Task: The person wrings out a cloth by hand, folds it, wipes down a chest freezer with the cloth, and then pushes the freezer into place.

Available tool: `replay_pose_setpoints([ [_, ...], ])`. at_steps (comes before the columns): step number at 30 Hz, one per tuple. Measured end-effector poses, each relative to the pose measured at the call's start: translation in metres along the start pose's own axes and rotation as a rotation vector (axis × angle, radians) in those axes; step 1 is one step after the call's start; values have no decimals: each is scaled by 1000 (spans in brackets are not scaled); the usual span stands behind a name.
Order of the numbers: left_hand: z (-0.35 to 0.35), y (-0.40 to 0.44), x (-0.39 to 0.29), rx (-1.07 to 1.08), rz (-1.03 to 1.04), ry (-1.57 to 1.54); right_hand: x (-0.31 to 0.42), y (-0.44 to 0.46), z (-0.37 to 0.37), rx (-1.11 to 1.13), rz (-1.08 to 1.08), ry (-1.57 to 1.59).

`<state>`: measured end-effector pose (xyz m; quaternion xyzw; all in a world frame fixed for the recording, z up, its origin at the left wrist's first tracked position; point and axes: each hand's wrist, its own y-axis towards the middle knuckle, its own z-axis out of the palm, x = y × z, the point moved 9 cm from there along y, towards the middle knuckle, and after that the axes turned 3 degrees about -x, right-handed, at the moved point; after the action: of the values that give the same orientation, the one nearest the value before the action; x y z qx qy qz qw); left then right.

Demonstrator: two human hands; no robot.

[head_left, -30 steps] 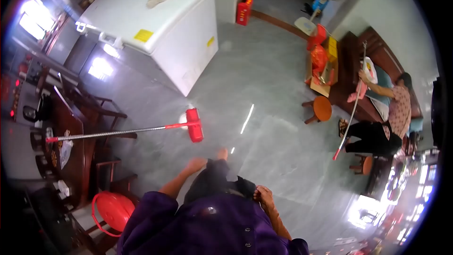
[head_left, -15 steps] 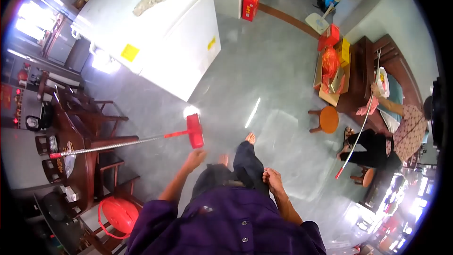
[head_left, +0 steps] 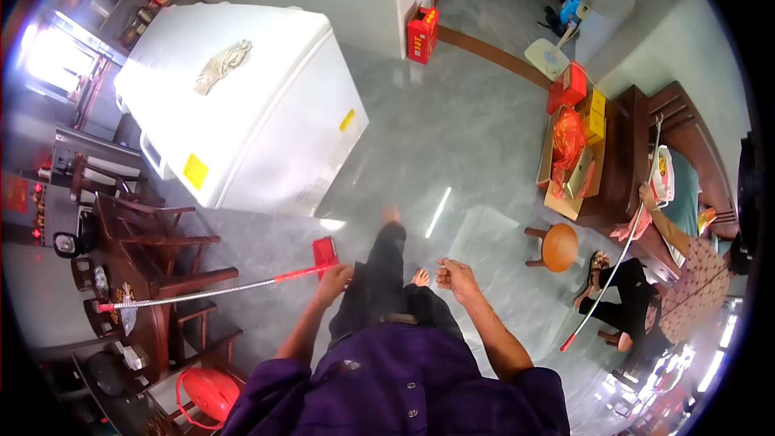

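Observation:
My left hand (head_left: 336, 278) hangs before my left hip with its fingers curled in and nothing visible in them. Just beyond it in the view is a broom's red head (head_left: 324, 252). The broom's handle (head_left: 202, 295) slants left, its end at the dark wooden table (head_left: 153, 262). In front of my right side, my right hand (head_left: 457, 278) is closed, thumb against fingers; whatever it may pinch is too small to make out. Neither hand visibly touches an object.
A white chest freezer (head_left: 234, 105) with a cloth (head_left: 223, 66) on top stands ahead left. To the right are a round wooden stool (head_left: 559, 247), boxes (head_left: 575, 161), and a seated person (head_left: 686, 291) with a long pole (head_left: 617, 262). A red box (head_left: 421, 35) stands by the wall.
My legs have traded places in a step, the other foot now leading. My right hand has risen and moved slightly forward. The freezer and surroundings sit lower in view; the broom head appears nearer my left hand.

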<state>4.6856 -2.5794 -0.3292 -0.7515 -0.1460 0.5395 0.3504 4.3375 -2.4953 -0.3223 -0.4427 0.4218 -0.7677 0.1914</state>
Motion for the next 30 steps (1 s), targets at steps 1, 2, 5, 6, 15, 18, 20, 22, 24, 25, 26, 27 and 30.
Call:
replay_pose_setpoints([
  [1,1,12,-13,-8,17,-7,5,6,9,9,24,-22],
  [2,3,25,-28,26,-3,26,11,12,18,16,46,-47],
  [5,1,89,-54,-34,64,-5,12,48,22,92,18,-251],
  [6,0,107,-68,-69,45,15,20,53,22,40,26,-234],
  [15,-47,181,-348,-393,670,465,168,119,56,-72,42,-80],
  [18,-82,179,-439,-570,778,503,221,143,80,-80,31,-99],
  [20,-98,182,-485,-698,893,603,240,159,91,-51,52,-74],
  [22,-114,195,-511,-786,900,641,256,174,97,-21,93,-79],
  [24,-131,214,-532,-867,888,699,263,190,108,16,148,-100],
  [25,-138,224,-540,-900,870,737,267,200,114,34,174,-145],
  [26,-145,235,-547,-930,849,776,269,209,119,51,202,-190],
  [27,-153,245,-552,-967,817,779,271,217,122,66,232,-236],
  [30,-176,277,-568,-1091,691,810,322,246,141,131,228,-315],
])
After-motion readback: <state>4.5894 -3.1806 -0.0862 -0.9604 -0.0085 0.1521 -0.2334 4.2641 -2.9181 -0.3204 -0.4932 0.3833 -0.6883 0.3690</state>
